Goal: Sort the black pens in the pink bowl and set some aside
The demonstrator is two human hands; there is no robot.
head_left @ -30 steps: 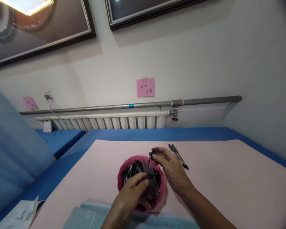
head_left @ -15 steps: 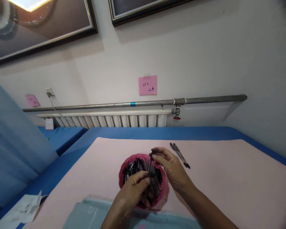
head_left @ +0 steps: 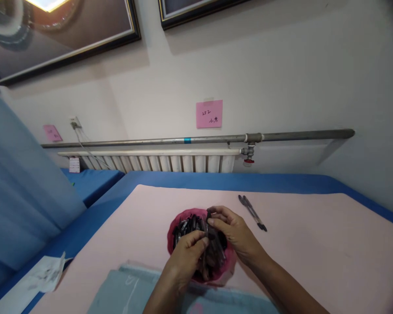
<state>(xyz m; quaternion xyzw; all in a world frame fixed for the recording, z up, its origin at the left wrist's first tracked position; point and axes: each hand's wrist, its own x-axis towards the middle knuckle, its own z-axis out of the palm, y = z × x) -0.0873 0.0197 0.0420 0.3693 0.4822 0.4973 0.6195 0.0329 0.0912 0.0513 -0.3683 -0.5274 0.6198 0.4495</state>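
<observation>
- Pen, slim and dark-ended, is held up between both hands over the bowl, left of the pink sheet's middle; fingers cover much of it.
- It looks light, stiff and smooth, likely to slip or roll; a fingertip pinch near either end should suit, without squeezing the thin barrel hard.
- Left hand: thumb and forefinger closed on the lower end.
- Right hand: thumb and fingertips pinching the dark upper end.
- Bowl: deep pink, wavy-rimmed, seemingly plastic, heaped with glossy black pieces and clear tubes.
- Two loose pens: clear barrels, black ends, side by side towards the sheet's far edge.
- Blue cloth: soft, folded, along the near side.
- Pink sheet: flat, matt, over what seems a padded blue bed.
</observation>
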